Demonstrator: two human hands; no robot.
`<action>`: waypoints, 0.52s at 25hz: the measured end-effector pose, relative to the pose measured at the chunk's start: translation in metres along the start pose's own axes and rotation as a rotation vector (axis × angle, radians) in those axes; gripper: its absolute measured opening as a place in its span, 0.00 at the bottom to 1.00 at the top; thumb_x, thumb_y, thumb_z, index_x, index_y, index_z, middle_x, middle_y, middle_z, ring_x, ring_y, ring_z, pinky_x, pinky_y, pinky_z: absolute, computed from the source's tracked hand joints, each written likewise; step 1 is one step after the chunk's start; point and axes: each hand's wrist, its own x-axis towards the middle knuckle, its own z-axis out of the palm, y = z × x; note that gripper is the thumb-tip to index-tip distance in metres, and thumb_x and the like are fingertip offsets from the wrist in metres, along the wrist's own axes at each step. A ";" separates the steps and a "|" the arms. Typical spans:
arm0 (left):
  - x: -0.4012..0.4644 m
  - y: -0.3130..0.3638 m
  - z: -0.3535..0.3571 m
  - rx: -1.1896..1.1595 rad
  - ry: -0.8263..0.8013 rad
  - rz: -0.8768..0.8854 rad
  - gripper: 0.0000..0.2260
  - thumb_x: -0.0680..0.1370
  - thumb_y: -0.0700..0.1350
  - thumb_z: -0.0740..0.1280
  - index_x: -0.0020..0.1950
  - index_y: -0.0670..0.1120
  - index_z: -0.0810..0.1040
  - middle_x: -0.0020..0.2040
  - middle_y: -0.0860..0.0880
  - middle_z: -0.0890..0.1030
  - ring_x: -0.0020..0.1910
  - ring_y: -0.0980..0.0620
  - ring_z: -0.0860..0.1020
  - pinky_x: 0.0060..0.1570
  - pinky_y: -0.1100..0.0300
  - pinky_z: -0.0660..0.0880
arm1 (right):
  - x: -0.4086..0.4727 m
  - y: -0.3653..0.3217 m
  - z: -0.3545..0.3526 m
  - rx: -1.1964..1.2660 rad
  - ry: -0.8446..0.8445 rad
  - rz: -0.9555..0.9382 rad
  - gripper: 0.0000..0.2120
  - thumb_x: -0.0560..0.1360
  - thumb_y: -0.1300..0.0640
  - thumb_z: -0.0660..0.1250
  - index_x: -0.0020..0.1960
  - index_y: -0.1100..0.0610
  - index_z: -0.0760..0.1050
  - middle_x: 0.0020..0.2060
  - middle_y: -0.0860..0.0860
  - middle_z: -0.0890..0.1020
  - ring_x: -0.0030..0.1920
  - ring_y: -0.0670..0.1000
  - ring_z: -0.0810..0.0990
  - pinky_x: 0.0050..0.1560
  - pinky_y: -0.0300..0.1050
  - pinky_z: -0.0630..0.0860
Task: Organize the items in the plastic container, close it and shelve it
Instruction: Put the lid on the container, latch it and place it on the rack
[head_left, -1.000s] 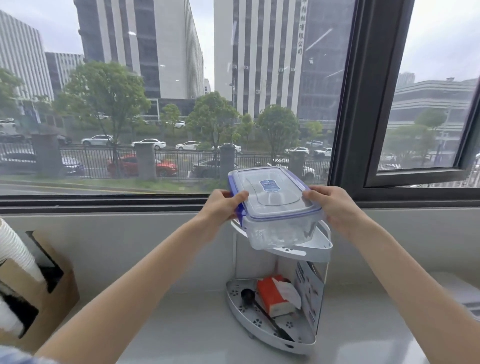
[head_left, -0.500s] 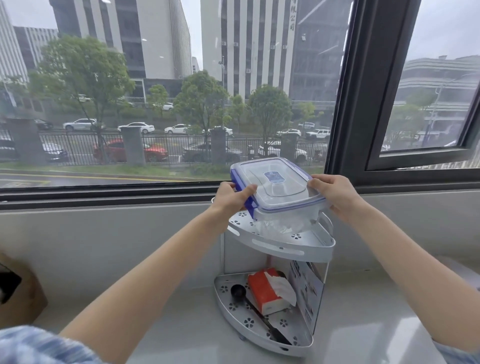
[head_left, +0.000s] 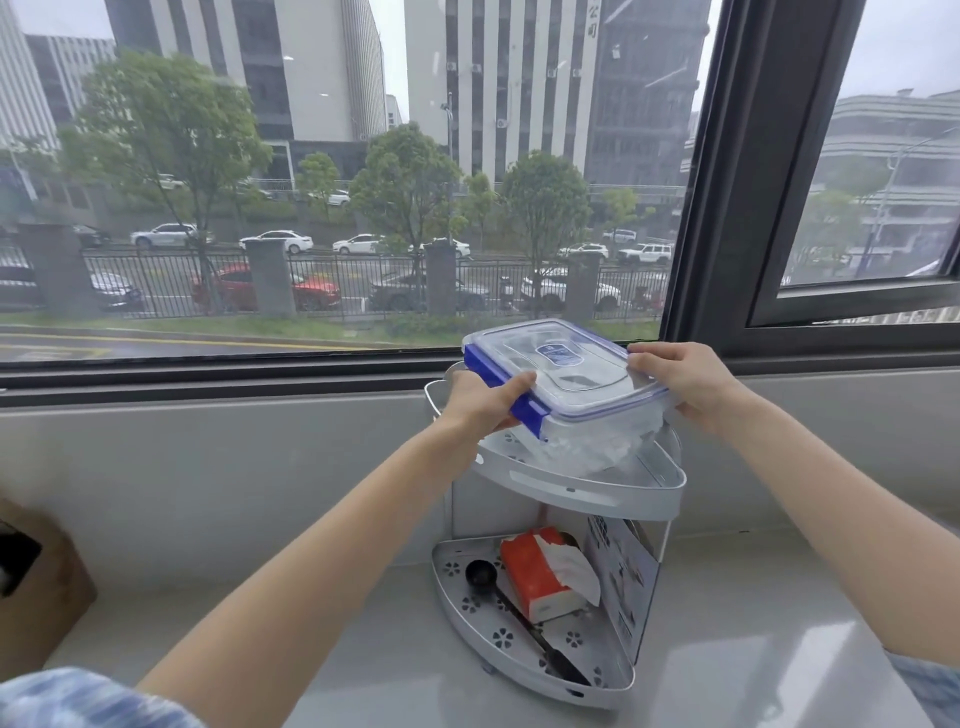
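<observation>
Container: plastic container (head_left: 571, 405), clear, with its lid (head_left: 563, 366) on and a blue latch folded down on the short end; it sits tilted at the top tier of the shelf rack (head_left: 582, 491), and I cannot tell whether its base fully rests on that tier.
Contents: something pale and crinkled shows through the clear wall, too blurred to name.
Left hand: left hand (head_left: 485, 402) is clamped on the container's latched short end, thumb over the lid edge, fingers underneath.
Right hand: right hand (head_left: 685, 379) grips the opposite end, thumb on the lid corner, fingers wrapped below; the two hands are apart, with the container between them.
Shelf rack: white, two tiers, curved front, standing on the grey sill ledge (head_left: 363, 649) against the wall under the window.
Lower tier of the rack: an orange tissue pack (head_left: 537, 579) with a white sheet sticking out lies in the middle; a black spoon (head_left: 514, 613) lies just beside it toward the front, bowl to the back, handle running to the front rim.
Right side of the rack: a printed card or sheet (head_left: 621, 582) stands upright along the side panel, beside the tissue pack.
Far left of the rack: a brown cardboard box (head_left: 39, 587) sits on the ledge, well apart, cut off by the frame edge.
Behind the rack: window (head_left: 311, 208) with a dark frame, street, cars and trees outside.
In the way: nothing lies between the container and the upper tier; both forearms reach across the ledge toward it.
</observation>
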 end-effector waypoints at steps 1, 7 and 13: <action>0.001 0.001 0.001 0.002 0.003 -0.002 0.26 0.71 0.45 0.70 0.64 0.38 0.64 0.61 0.39 0.76 0.39 0.52 0.80 0.26 0.69 0.78 | 0.001 -0.001 -0.002 -0.044 -0.011 -0.006 0.16 0.75 0.63 0.64 0.62 0.65 0.73 0.44 0.54 0.78 0.36 0.45 0.75 0.27 0.25 0.72; -0.003 0.001 0.002 -0.008 0.005 -0.015 0.25 0.72 0.44 0.69 0.65 0.39 0.64 0.61 0.40 0.76 0.37 0.53 0.79 0.26 0.69 0.78 | -0.002 -0.003 -0.005 -0.170 -0.081 -0.055 0.18 0.76 0.60 0.63 0.64 0.64 0.71 0.59 0.60 0.78 0.52 0.51 0.75 0.57 0.44 0.71; -0.008 0.007 0.006 -0.035 -0.005 -0.041 0.21 0.72 0.43 0.70 0.61 0.39 0.67 0.56 0.42 0.78 0.36 0.55 0.78 0.26 0.68 0.78 | -0.004 -0.005 0.000 -0.281 -0.025 -0.093 0.16 0.78 0.61 0.59 0.63 0.68 0.72 0.60 0.65 0.78 0.49 0.49 0.73 0.52 0.40 0.66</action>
